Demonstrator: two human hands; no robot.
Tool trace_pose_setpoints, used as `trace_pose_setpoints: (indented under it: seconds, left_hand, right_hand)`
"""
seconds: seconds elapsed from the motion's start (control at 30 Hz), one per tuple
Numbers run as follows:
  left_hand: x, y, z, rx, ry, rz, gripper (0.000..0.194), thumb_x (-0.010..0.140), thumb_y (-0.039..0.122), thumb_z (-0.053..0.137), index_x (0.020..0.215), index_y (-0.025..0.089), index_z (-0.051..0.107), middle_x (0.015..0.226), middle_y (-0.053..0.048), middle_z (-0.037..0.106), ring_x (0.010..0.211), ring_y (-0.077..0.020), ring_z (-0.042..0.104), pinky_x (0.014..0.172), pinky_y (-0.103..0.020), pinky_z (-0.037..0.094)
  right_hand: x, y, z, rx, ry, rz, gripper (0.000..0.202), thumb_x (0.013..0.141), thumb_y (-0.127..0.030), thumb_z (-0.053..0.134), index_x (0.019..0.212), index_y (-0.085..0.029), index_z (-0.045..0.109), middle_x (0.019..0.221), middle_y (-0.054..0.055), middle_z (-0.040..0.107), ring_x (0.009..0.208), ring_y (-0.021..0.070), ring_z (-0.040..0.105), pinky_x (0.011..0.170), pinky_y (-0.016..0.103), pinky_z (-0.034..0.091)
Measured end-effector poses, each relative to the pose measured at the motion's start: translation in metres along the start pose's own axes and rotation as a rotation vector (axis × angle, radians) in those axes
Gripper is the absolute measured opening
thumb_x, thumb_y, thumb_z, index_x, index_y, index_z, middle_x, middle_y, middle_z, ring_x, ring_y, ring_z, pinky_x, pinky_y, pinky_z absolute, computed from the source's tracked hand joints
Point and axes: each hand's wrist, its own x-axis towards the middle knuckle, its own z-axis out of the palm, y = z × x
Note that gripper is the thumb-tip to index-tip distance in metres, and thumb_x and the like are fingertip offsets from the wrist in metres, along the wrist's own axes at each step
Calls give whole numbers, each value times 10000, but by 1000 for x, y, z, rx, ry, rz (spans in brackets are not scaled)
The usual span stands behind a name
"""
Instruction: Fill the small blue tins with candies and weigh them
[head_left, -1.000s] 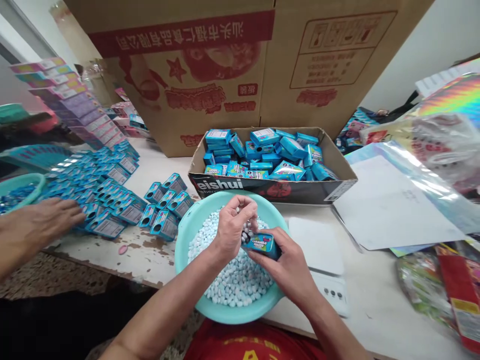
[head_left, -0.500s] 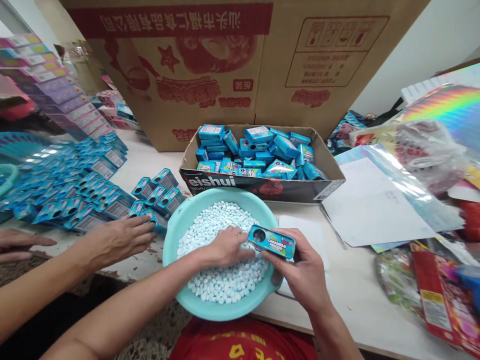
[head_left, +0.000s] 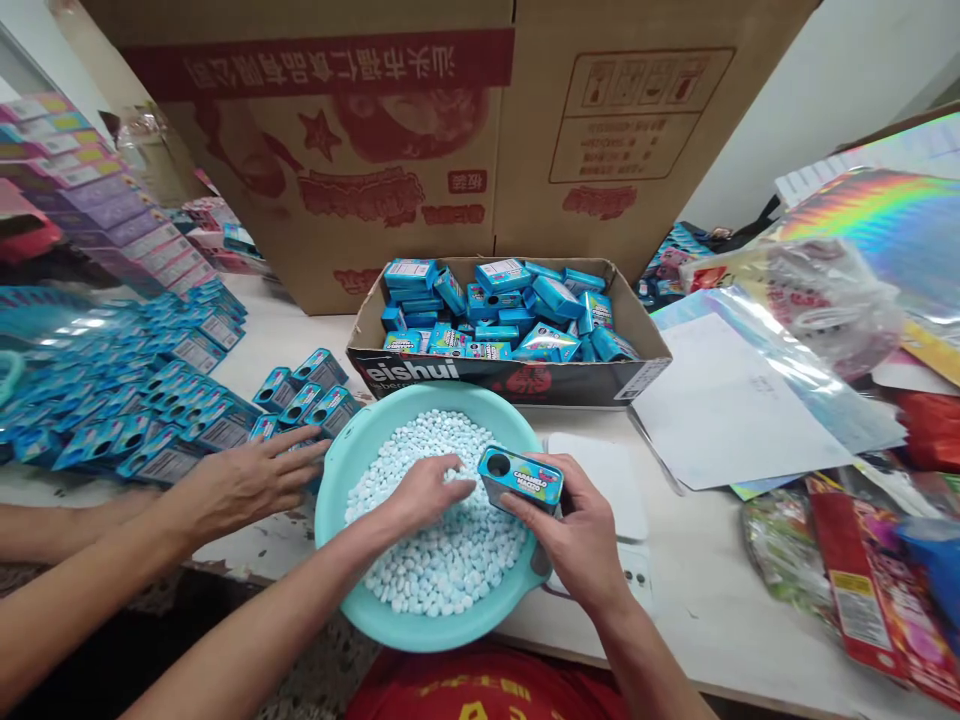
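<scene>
My right hand (head_left: 574, 520) grips a small blue candy box (head_left: 525, 478), tilted, with a round dark hole in its near-left top. It is above the right side of a turquoise bowl (head_left: 341, 590). White and pale blue candies (head_left: 427, 580) fill much of the bowl. My left hand (head_left: 431, 492) hovers over the candies, left of the box. Its thumb and forefinger are apart, with nothing visible between them; the other fingers are partly hidden. A co-worker's hand (head_left: 251, 480) touches upright blue boxes (head_left: 304, 400) left of the bowl.
Behind the bowl stands an open carton (head_left: 630, 372) of blue boxes, before a large cardboard box (head_left: 525, 140). Many blue boxes (head_left: 172, 400) cover the left table. A white kitchen scale (head_left: 600, 480) lies partly under the bowl. Papers (head_left: 735, 400) and plastic wrappers (head_left: 862, 590) lie right.
My left hand has lifted from among the candies, and its thumb and forefinger have spread. The candy box tilts, showing more of its side. The co-worker's farther hand has shifted right.
</scene>
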Motion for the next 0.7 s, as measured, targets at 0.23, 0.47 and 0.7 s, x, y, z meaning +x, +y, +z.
trace_pose_setpoints:
  seconds: [0.23,0.47,0.7]
  left_hand:
    - [0,56,1,-603,-22,-88,231,710,353,681,752,193,520,572,52,503,404,-65,423,346,-154,296]
    - [4,63,16,-818,75,-27,236,706,346,672,762,194,500,653,47,581,485,-85,546,478,-199,449]
    - [5,66,22,-710,99,-4,277,720,386,694,691,172,521,644,43,569,447,-69,513,403,-181,397]
  right_hand:
    - [5,-3,14,-143,-121,-30,243,728,-245,730,956,-234,644,917,28,634,869,216,613,775,340,488]
    - [6,-10,18,-191,-161,-33,248,729,-254,724,965,-239,645,918,36,643,877,225,619,780,343,489]
    - [8,-11,16,-158,-178,-3,245,716,-244,746,944,-242,655,900,21,636,857,210,616,775,322,478]
